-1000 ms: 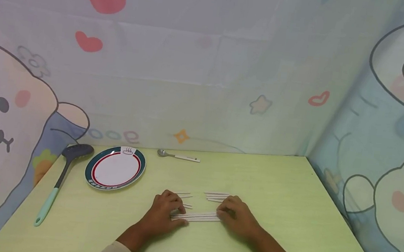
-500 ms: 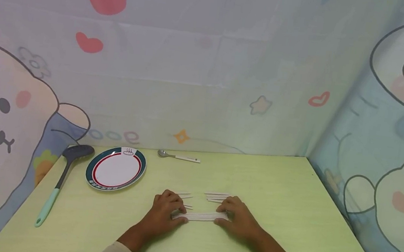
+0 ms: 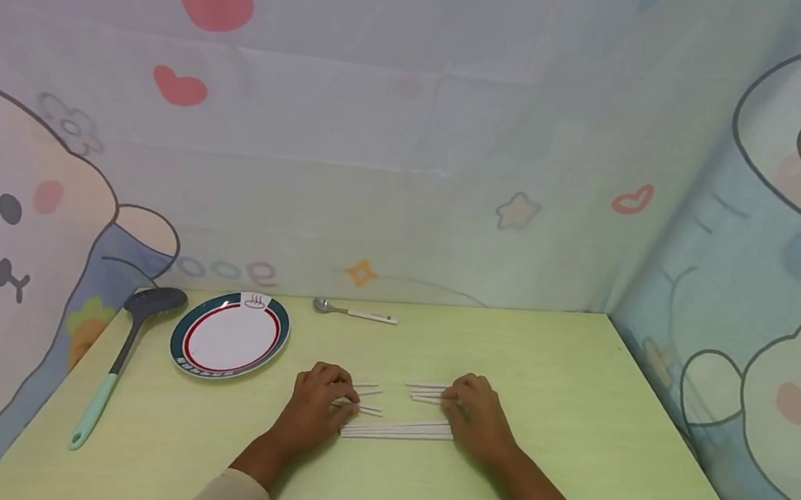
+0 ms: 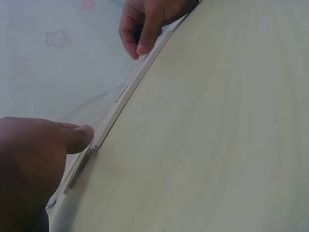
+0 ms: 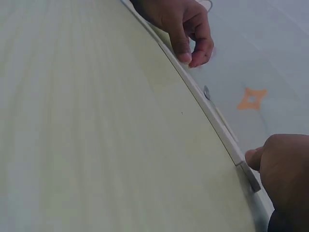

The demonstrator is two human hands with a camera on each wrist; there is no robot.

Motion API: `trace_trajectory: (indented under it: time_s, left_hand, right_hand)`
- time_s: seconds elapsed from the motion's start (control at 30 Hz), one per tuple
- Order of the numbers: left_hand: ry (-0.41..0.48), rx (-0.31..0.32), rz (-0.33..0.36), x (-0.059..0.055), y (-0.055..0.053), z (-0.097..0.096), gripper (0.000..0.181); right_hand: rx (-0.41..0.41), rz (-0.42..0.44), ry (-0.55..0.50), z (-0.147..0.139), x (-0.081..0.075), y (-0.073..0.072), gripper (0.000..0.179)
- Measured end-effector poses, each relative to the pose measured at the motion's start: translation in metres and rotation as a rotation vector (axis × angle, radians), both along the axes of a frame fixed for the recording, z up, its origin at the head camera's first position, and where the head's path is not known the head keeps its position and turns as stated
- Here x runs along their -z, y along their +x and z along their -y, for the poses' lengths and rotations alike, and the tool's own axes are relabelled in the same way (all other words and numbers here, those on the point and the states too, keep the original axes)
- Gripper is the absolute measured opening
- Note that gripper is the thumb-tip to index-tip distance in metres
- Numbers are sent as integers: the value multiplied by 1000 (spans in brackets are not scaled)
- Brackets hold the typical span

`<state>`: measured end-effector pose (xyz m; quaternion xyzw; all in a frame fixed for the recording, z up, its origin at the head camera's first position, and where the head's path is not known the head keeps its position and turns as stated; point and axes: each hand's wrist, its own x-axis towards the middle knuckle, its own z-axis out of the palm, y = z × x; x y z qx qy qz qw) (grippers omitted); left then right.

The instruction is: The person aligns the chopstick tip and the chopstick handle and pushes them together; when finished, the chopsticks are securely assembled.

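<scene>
Several thin white sticks lie crosswise as a front bundle [image 3: 397,430] between the two hands. Behind it are a left group of sticks [image 3: 368,409] and a right group of sticks [image 3: 428,391]. My left hand [image 3: 314,406] is over the left group, fingers bent, with sticks visible in the gap between thumb and index finger. At the right end of the front bundle, my right hand [image 3: 477,418] has loosely bent fingers, their tips overlapping the right group. The left wrist view shows the bundle [image 4: 128,92] edge-on, with the right thumb and index fingertips close together above it.
A white plate [image 3: 232,338] with a dark green rim sits at the back left. Beside it lies a black ladle [image 3: 121,349] with a mint handle. A small spoon [image 3: 355,312] with a white handle rests near the table's back edge. Printed cloth hangs behind.
Both hands have let go of the front bundle's ends and shifted away from me, the left hand slightly leftward, the right slightly rightward. The bundle's ends now show more.
</scene>
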<state>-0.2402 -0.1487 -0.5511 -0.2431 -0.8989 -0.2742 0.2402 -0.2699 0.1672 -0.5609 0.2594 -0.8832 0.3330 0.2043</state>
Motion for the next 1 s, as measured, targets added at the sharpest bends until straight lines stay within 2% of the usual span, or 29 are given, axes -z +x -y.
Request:
trace_trajectory:
  time_s: [0.13, 0.33, 0.53, 0.6, 0.87, 1.0]
  left_hand:
    - [-9, 16, 41, -1, -2, 0, 15]
    - [-23, -9, 106, -2, -1, -1, 16]
    - [-24, -19, 162, -1, -2, 0, 18]
    - [-21, -19, 168, -1, -3, 0, 19]
    - [-20, -3, 143, -2, -2, 0, 13]
    - [-6, -4, 176, -8, 2, -1, 7]
  right_hand:
    - [11, 9, -5, 0, 0, -2, 14]
    - [15, 41, -14, 0, 0, -2, 15]
    - [35, 146, 5, 2, -1, -3, 13]
    - [36, 180, 12, 2, -1, -4, 13]
    - [60, 180, 47, 4, -1, -3, 7]
    - [33, 195, 20, 9, -4, 2, 7]
